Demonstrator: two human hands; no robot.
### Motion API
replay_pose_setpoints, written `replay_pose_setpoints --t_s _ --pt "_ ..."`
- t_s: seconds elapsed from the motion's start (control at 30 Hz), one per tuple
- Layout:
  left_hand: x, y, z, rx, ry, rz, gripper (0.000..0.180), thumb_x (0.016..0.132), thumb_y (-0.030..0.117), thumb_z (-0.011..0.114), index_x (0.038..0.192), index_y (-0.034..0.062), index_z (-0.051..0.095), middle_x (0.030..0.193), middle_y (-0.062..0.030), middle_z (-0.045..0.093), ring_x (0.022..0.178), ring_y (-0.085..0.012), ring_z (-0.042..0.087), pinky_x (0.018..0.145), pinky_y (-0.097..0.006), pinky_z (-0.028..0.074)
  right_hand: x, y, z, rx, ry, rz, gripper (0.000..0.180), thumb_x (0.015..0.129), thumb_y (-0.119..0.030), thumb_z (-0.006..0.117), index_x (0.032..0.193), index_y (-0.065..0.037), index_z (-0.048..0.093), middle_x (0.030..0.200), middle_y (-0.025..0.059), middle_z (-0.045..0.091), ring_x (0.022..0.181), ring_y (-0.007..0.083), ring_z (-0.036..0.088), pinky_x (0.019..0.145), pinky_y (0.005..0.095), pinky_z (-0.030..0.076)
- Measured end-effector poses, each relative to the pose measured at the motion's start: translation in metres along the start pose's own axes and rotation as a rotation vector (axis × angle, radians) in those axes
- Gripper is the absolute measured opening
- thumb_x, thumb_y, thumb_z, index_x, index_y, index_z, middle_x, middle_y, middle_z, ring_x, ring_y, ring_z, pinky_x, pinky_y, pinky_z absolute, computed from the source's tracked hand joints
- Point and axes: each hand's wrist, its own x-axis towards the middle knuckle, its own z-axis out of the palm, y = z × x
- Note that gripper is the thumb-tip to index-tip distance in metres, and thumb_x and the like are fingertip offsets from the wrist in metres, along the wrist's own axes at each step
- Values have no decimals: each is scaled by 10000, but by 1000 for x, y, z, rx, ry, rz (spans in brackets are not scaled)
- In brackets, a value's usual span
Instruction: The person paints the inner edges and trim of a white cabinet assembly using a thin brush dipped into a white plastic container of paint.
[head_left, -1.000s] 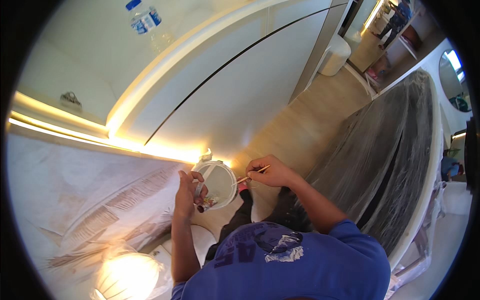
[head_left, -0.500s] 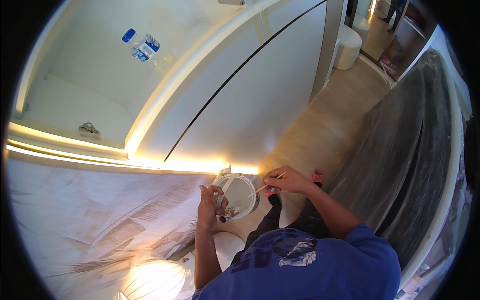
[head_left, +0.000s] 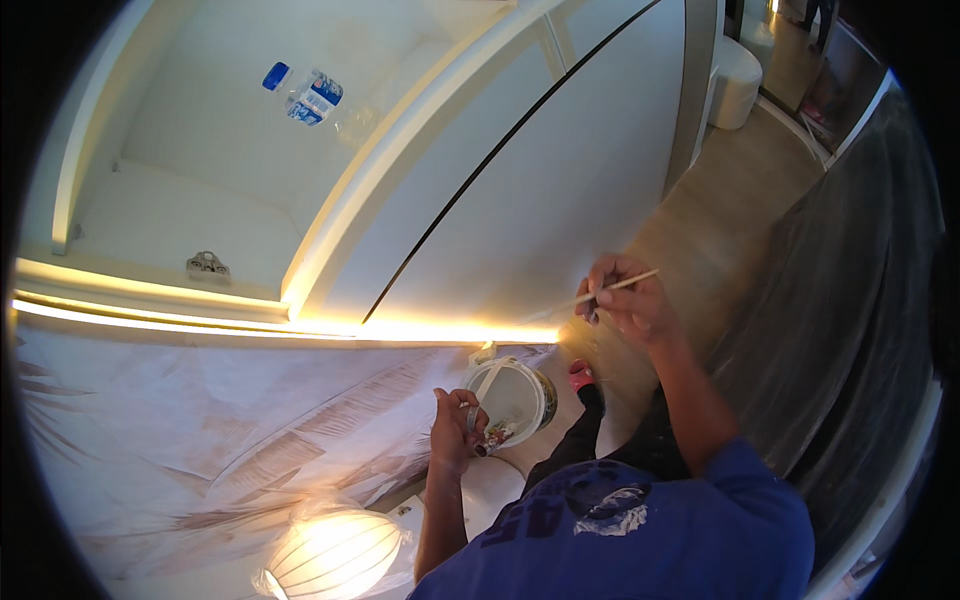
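Note:
My right hand (head_left: 630, 298) pinches a thin wooden stick (head_left: 632, 282) in front of the lower edge of the white cabinet. The stick's far end is smeared by motion. Lower and to the left, my left hand (head_left: 458, 430) curls its fingers around a pale ring-shaped thing (head_left: 472, 418); its exact kind is unclear. By those fingers, a dark-ended piece (head_left: 481, 450) lies over the bucket's near side. A round white bucket (head_left: 547, 395) stands just beyond my left hand, with a light strip across its opening and little of its contents visible.
A water bottle (head_left: 312, 97) with a blue cap lies in the open cabinet compartment (head_left: 200, 210), near a metal hinge (head_left: 208, 266). A glowing light strip (head_left: 460, 332) borders the cabinet. A lit lamp (head_left: 335, 550) wrapped in plastic is lower left; a dark plastic-covered surface (head_left: 820, 290) is right.
My right hand has lifted the stick up and away from the bucket, toward the right. My left hand keeps its grip beside the bucket. The whole view has shifted slightly.

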Motion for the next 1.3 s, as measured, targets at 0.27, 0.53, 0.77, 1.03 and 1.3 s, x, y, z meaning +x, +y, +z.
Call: replay_pose_setpoints --t_s 0.27,0.53,0.77,1.03,1.3 --pt "-1 -21 -17 25 62 -92 658 1039 711 187 1020 134 505 619 -47 498 461 -92 305 468 -242 291 85 -22 70 -299 83 -605 111 916 -4 691 1023 8 664 953 119 731 897 184 694 777 349 548" --pt "1 -40 -30 17 74 -112 654 1022 733 231 1028 135 499 621 -59 515 447 -105 317 474 -259 306 114 -8 90 -821 266 -960 203 803 67 697 971 -44 720 897 78 747 792 175 681 775 313 527" --pt "0 -38 -26 43 92 -97 686 1023 737 207 1021 119 505 634 -40 490 493 -97 307 498 -239 288 123 -3 89 -902 273 -1092 218 770 65 709 955 -49 724 849 60 747 741 185 676 758 321 510" --pt "1 -33 -22 49 104 -83 697 1024 736 201 1017 110 506 618 -46 479 485 -97 312 491 -246 280 124 -9 93 -961 263 -1110 210 763 60 724 942 -50 730 841 59 751 739 196 690 755 328 512" --pt "2 -33 -25 54 111 -74 692 1026 733 206 1016 107 502 597 -35 470 480 -94 308 488 -247 272 127 -10 91 -985 230 -1116 218 752 48 723 944 -54 732 844 55 755 746 204 693 753 334 516"
